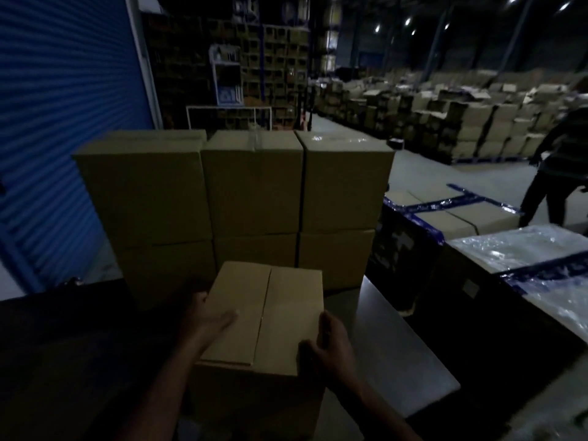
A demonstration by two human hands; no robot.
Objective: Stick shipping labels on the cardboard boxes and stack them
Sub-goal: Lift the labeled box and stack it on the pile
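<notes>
A closed cardboard box (270, 310) with a centre flap seam is right in front of me, low in the view. My left hand (211, 319) holds its left side, thumb lying across the top. My right hand (329, 343) grips its near right corner, thumb on top and fingers round the edge. No label shows on its top. Behind it stands a stack of cardboard boxes (251, 192), three wide and two high, with taped tops.
A dark table (394, 351) runs along my right. Blue-taped cartons (451, 214) and a plastic-wrapped one (525, 253) sit at right. A person (553, 173) walks at far right. A blue roller shutter (57, 122) fills the left; shelves and carton rows lie beyond.
</notes>
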